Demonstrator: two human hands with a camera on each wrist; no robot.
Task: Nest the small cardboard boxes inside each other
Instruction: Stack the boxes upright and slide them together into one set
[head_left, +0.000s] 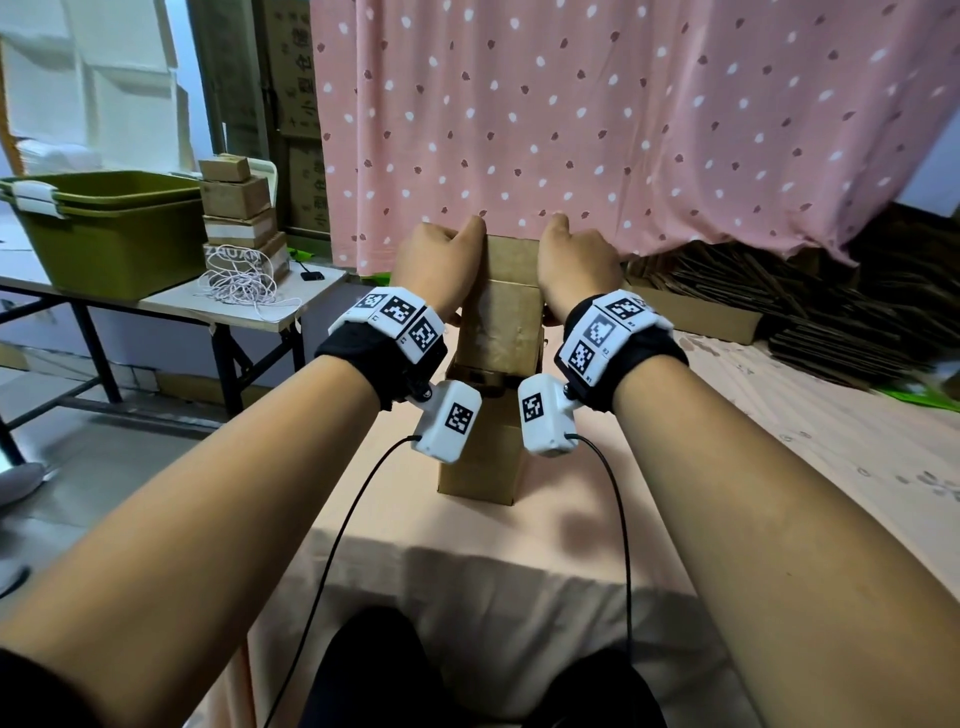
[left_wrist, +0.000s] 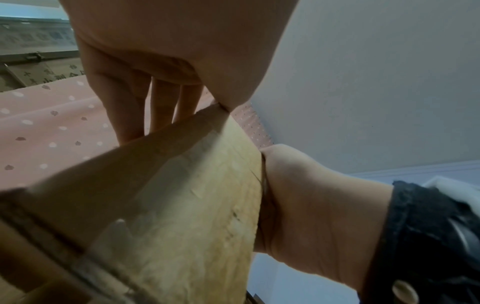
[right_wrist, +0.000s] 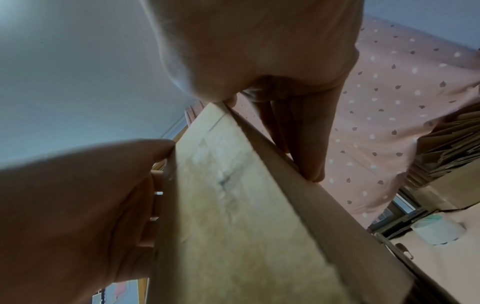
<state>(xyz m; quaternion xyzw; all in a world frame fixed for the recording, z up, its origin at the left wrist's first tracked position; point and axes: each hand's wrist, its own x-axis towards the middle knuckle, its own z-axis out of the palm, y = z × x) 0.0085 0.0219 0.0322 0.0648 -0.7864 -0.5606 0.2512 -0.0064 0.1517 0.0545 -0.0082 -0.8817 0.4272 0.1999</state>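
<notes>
A tall brown inner cardboard box stands upright in the open top of a wider outer cardboard box on the pink-covered table. My left hand grips the inner box's upper left side, thumb by the top edge. My right hand grips its upper right side the same way. In the left wrist view the left hand lays its fingers down the far face of the inner box, with the right hand opposite. The right wrist view shows the right hand, the inner box and the left hand.
A side table at left carries a green tub, a stack of small cardboard boxes and a tangle of string. A dotted pink curtain hangs behind. Flattened cardboard is piled at right. A white tape roll lies on the table.
</notes>
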